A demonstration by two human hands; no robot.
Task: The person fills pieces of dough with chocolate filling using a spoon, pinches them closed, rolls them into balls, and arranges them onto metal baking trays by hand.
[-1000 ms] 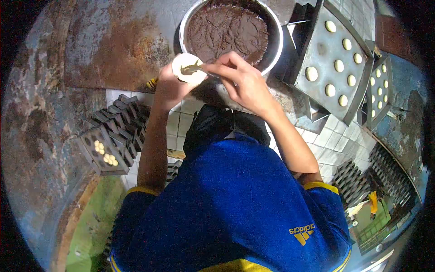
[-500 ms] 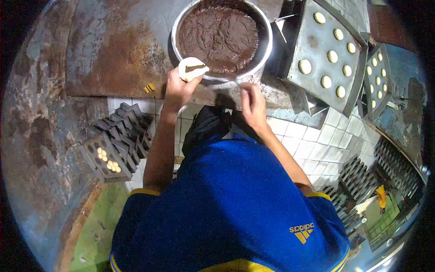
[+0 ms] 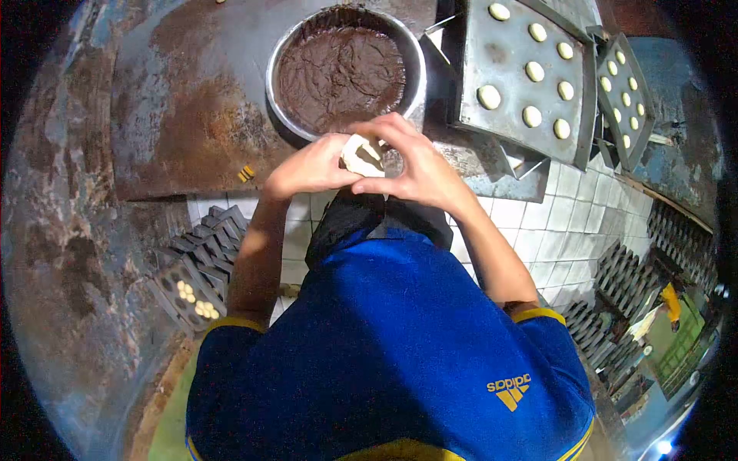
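Note:
In front of my body, a piece of pale dough point(image 3: 355, 163) with dark brown filling showing in its middle is held between both hands. My left hand point(image 3: 311, 165) grips it from the left, its fingers closed at the edge. From the other side my right hand point(image 3: 419, 165) curls around it, thumb below and fingers above, touching the dough. Just beyond the hands is a round metal bowl point(image 3: 420, 84) holding a thick dark brown paste point(image 3: 342, 77).
A metal tray point(image 3: 503, 81) with several pale dough rounds stands right of the bowl, with another tray point(image 3: 607, 96) beyond it. Small yellow pieces point(image 3: 246, 174) lie on the worn metal table point(image 3: 192, 84). Stacked dark trays point(image 3: 204, 250) stand lower left.
My right hand has come left and closed around the dough. My left hand has moved right and slightly nearer my body with it. The view has shifted, moving bowl and trays left.

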